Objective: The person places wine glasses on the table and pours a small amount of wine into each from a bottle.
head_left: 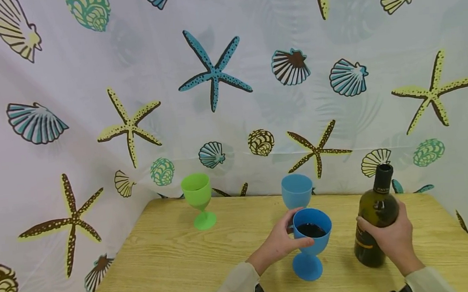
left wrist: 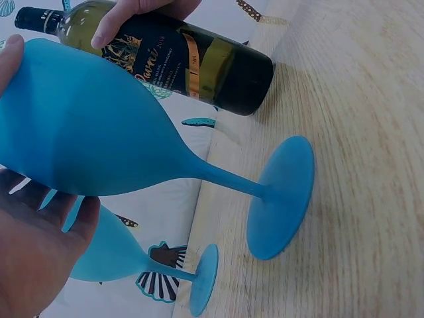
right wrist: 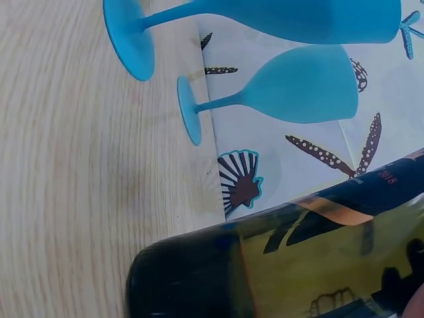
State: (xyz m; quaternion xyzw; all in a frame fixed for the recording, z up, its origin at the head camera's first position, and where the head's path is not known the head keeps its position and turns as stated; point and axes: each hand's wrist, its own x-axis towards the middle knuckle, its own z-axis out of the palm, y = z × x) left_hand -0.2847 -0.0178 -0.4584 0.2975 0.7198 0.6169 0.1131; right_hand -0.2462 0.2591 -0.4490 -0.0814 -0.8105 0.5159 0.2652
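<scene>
In the head view my left hand (head_left: pixel 277 244) curls round the bowl of a blue goblet (head_left: pixel 315 246) holding dark liquid. Its fingers and thumb lie on either side of the bowl in the left wrist view, above a round foot (left wrist: pixel 281 199) close to or on the table. My right hand (head_left: pixel 394 238) grips an upright dark green bottle (head_left: pixel 379 210) with a black neck, to the right of that goblet. The bottle's base (right wrist: pixel 185 278) shows large in the right wrist view. Whether the bottle touches the table is hard to tell.
A lighter blue goblet (head_left: pixel 297 190) stands just behind the held one. Farther left, a green goblet (head_left: pixel 198 196) stands near the back edge of the wooden table (head_left: pixel 165 263). A white cloth (head_left: pixel 241 131) with starfish and shells hangs behind and at the sides.
</scene>
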